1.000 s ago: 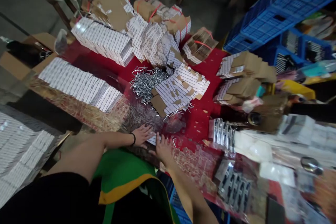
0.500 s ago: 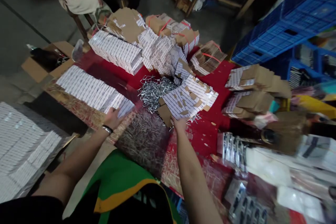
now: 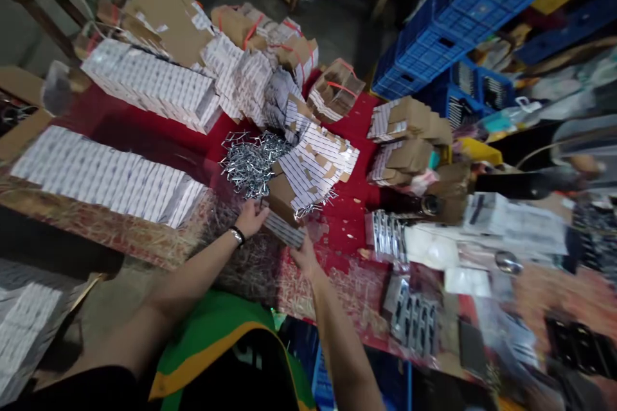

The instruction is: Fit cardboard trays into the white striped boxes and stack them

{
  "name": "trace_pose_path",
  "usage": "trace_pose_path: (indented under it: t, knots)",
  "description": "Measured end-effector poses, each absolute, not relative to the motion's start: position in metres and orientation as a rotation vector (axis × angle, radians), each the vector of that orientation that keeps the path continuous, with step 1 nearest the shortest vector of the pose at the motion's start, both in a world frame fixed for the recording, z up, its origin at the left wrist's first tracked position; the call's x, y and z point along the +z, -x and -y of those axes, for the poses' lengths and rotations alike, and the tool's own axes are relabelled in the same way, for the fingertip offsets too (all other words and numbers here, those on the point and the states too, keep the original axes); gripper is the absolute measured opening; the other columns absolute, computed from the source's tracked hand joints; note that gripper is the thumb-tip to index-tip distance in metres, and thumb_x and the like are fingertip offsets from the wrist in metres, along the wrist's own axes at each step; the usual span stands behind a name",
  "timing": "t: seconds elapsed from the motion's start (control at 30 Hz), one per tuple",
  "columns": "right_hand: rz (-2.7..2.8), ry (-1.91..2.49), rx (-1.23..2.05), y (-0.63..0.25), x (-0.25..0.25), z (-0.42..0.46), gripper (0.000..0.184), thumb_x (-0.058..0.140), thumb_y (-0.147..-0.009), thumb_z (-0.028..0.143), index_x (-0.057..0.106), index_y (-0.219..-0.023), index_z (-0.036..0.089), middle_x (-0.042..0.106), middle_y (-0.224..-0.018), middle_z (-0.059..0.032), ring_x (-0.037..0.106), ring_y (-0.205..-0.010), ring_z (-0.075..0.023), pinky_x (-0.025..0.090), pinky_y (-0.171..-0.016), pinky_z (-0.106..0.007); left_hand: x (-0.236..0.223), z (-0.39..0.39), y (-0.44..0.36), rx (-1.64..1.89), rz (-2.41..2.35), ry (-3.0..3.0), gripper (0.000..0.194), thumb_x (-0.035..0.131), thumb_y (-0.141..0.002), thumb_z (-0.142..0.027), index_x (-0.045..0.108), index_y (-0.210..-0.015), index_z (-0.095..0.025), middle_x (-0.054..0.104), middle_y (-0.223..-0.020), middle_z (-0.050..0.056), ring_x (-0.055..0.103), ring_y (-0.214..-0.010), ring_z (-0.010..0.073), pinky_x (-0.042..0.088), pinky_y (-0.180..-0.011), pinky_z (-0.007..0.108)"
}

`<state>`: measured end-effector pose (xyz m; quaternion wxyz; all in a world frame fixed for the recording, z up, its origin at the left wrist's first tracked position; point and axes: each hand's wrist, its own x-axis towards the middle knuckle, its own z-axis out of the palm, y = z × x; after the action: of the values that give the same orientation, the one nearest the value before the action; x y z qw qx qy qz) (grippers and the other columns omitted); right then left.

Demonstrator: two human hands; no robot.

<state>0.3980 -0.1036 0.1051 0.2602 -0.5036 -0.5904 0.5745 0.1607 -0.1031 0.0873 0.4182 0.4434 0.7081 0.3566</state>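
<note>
My left hand and my right hand are closed on opposite ends of a small cardboard carton, its printed, striped side facing me. Just beyond it, a fan of flat printed cartons lies beside a heap of shiny metal pins; their exact kind is too small to tell. To the left of my left hand runs a long row of white printed boxes, packed side by side. A dark bracelet sits on my left wrist.
Another row of white boxes stands at the back of the red-covered table. Banded carton bundles lie beyond the heap. Blue crates rise at the back right. Bagged metal parts lie to the right.
My left hand has left the near row of boxes and come over to the carton. Both hands now hold it between them. The view has swung to the right.
</note>
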Motion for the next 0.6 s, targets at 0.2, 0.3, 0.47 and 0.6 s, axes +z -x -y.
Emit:
trace_pose_path:
  t: [0.2,0.3,0.47,0.6]
  knots:
    - [1.384,1.547,1.616,-0.417,0.099,0.17,0.071,0.063,-0.073,0.036,0.055,-0.143,0.028,0.073,-0.128,-0.009,0.065,-0.13,-0.0291,0.045,-0.122,-0.051,0.068,0.131,-0.165,0.821,-1.972,-1.056,0.07,0.073,-0.083,-0.054,0.057,-0.138,-0.015,0.063,-0.125,0.017,0.059,-0.13,0.036,0.043,-0.12,0.058]
    - [1.235,1.532,1.737,-0.415,0.094,0.184,0.075,0.061,-0.078,0.045,0.049,-0.15,0.028,0.074,-0.125,-0.0099,0.068,-0.124,-0.0303,0.054,-0.111,-0.05,0.071,0.143,-0.168,0.809,-1.836,-1.027,0.052,0.064,-0.087,-0.049,0.059,-0.127,-0.018,0.069,-0.115,0.013,0.066,-0.118,0.0326,0.05,-0.114,0.055]
    - [0.988,1.731,1.703,-0.402,0.087,0.202,0.072,0.047,-0.092,0.059,0.04,-0.156,0.027,0.067,-0.142,-0.0135,0.066,-0.128,-0.0305,0.054,-0.108,-0.051,0.084,0.191,-0.174,0.854,-1.805,-1.006,0.05,0.056,-0.08,-0.028,0.061,-0.128,-0.019,0.07,-0.129,0.014,0.066,-0.128,0.0315,0.046,-0.123,0.055]
    - [0.936,1.702,1.682,-0.401,0.096,0.215,0.074,0.064,-0.08,0.053,0.056,-0.149,0.03,0.065,-0.147,-0.0104,0.06,-0.135,-0.0329,0.049,-0.115,-0.051,0.096,0.236,-0.152,0.756,-1.539,-1.038,0.061,0.061,-0.085,-0.035,0.063,-0.146,-0.024,0.057,-0.16,0.014,0.047,-0.154,0.034,0.04,-0.129,0.058]
